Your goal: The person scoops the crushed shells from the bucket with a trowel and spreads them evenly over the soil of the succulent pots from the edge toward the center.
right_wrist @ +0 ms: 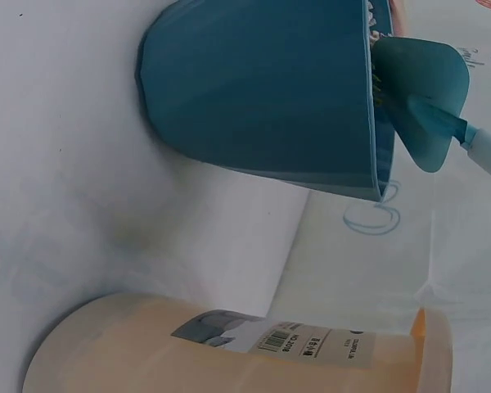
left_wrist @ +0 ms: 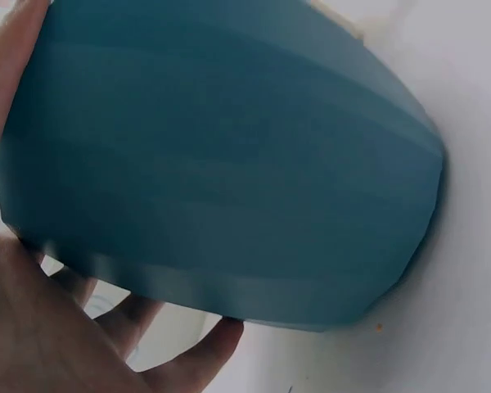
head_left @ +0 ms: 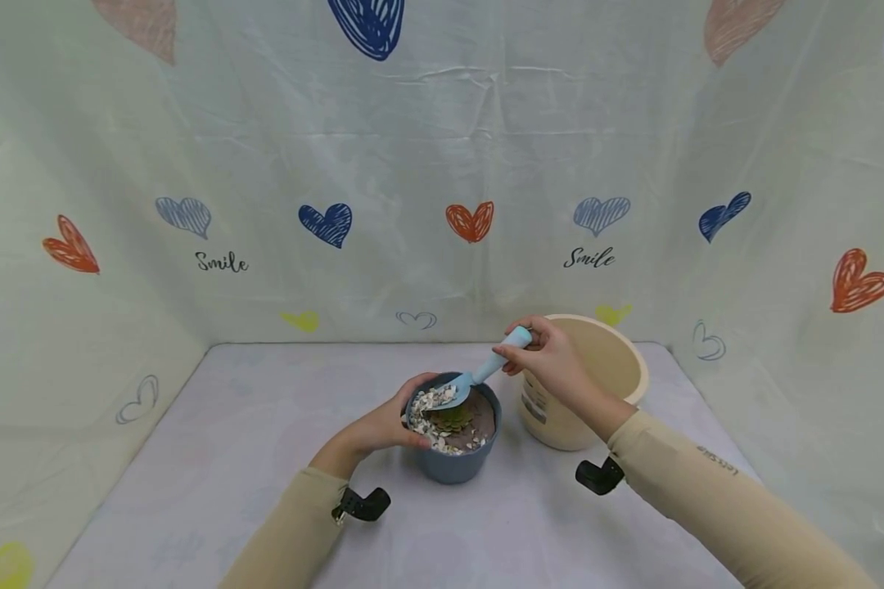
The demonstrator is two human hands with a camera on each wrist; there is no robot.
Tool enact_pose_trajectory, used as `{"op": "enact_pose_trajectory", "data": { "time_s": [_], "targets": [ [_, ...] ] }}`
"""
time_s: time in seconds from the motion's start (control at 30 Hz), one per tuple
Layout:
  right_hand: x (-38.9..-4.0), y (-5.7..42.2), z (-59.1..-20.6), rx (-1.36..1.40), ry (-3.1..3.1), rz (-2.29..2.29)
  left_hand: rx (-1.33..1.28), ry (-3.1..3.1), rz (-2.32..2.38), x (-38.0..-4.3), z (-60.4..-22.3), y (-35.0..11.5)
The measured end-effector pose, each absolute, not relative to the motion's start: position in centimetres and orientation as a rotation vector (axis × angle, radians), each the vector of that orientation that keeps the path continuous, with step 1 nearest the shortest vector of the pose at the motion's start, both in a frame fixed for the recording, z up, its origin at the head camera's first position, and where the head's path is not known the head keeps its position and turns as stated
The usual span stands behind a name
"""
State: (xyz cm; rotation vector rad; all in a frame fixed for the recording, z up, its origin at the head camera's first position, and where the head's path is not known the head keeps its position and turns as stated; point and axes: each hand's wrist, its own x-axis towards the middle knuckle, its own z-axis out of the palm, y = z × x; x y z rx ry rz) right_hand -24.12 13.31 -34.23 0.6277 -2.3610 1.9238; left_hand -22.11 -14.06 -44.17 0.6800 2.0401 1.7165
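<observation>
A blue flower pot [head_left: 453,468] stands on the table, holding brown soil, a green succulent [head_left: 451,419] and pale pebbles [head_left: 421,417] along its left side. My left hand [head_left: 383,421] grips the pot's left side, thumb near the front and fingers around the back; the left wrist view shows its fingertips against the pot wall [left_wrist: 229,164]. My right hand [head_left: 548,360] holds a light blue trowel [head_left: 492,366] by its handle. The trowel's blade [right_wrist: 425,94] is tilted down over the pot's opening, with pebbles at its tip, close above the succulent.
A cream bucket [head_left: 597,352] stands right behind the pot, under my right forearm, with a printed label [right_wrist: 286,337] on its side. The table [head_left: 280,409] has a pale cover. A curtain [head_left: 383,147] printed with hearts hangs behind it.
</observation>
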Motion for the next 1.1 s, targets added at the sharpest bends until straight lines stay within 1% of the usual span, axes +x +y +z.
{"op": "enact_pose_trajectory", "data": {
  "time_s": [0.23,0.5,0.7,0.9,0.97,1.1],
  "targets": [
    [-24.1,13.4,-33.9,0.608,-2.371,1.919,0.601,2.068,1.745,-21.3,-44.0,-13.7],
    [-23.2,13.0,-32.5,0.621,-2.364,1.89,0.464,2.143,1.726,-20.7,-43.9,-13.2],
    [-23.2,13.0,-32.5,0.634,-2.351,1.893,0.397,2.204,1.744,-19.9,-43.5,-12.8],
    [-23.2,13.1,-32.6,0.623,-2.347,1.91,0.348,2.205,1.767,-18.5,-41.4,-12.2],
    [-23.2,13.1,-32.6,0.629,-2.345,1.904,0.331,2.216,1.776,-18.5,-41.7,-12.1],
    [-23.7,13.2,-33.2,0.64,-2.332,1.918,0.325,2.235,1.794,-19.1,-43.4,-12.1]
  ]
}}
